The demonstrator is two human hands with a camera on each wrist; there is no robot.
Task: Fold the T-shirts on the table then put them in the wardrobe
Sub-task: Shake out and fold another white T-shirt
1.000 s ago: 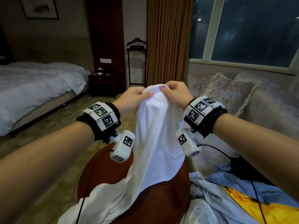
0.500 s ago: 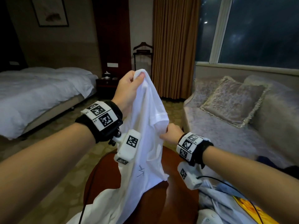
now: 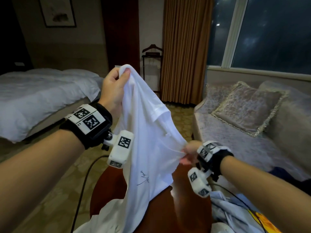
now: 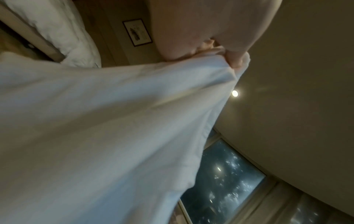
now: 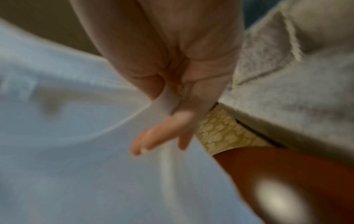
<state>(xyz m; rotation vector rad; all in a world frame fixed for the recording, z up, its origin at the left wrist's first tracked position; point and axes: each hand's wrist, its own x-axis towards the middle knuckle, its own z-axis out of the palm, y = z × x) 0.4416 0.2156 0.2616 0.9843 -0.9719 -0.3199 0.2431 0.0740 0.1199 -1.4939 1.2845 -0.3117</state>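
1. White cotton, the T-shirt, is held up in the air over the round red-brown table; only its lower part trails down onto the tabletop. A short sleeve hangs out to the right, and a small dark script mark is seen low on the cloth.
2. More garments, a pale blue one and a yellow-orange one, are noted lying at the table's right edge, not yet folded.
3. Left hand: it is raised high, its fingers and thumb curled round a bunched top edge of the shirt. In the left wrist view the cloth is seen gathered tight at the fingertips.
4. Right hand: it is held lower, and a fold of the shirt's side is pinched between thumb and forefinger while the other fingers lie nearly straight. This view is blurred.
5. Judged step: the shirt is being opened out ahead of folding.
6. Recommended: both grips are best shifted to matching points at the shoulders, so that the cloth hangs square.
7. Recommended: the shirt is then best laid flat on the bare wood, clear of the other garments.
8. Risk: a light pinch may slip if the cloth is pulled taut.
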